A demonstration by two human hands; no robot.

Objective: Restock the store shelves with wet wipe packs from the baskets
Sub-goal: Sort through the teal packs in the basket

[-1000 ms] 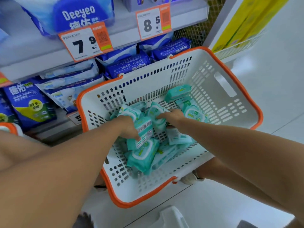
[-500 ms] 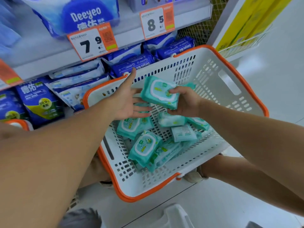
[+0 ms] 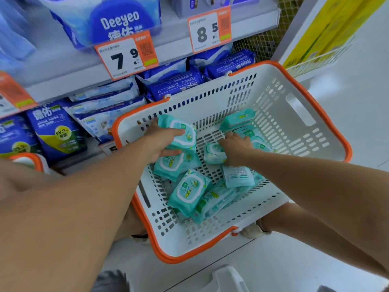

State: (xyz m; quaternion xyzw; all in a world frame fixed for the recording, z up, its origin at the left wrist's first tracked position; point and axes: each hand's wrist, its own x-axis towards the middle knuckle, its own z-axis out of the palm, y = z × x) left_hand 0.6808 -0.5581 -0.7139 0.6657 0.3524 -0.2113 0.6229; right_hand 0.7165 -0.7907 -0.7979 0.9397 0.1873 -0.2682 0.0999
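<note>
A person's left hand [image 3: 162, 142] grips a teal wet wipe pack [image 3: 179, 131] above the white basket [image 3: 294, 114], apparently collecting stock for the shelf [image 3: 63, 66] behind. The right hand [image 3: 236, 148] reaches, fingers curled, among loose packs [image 3: 189, 191]; its grasp cannot be judged.

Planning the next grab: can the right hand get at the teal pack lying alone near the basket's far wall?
Probably yes. The right hand is already inside the basket, and that lone teal pack lies just beyond its fingers with nothing on top or in between.
</note>
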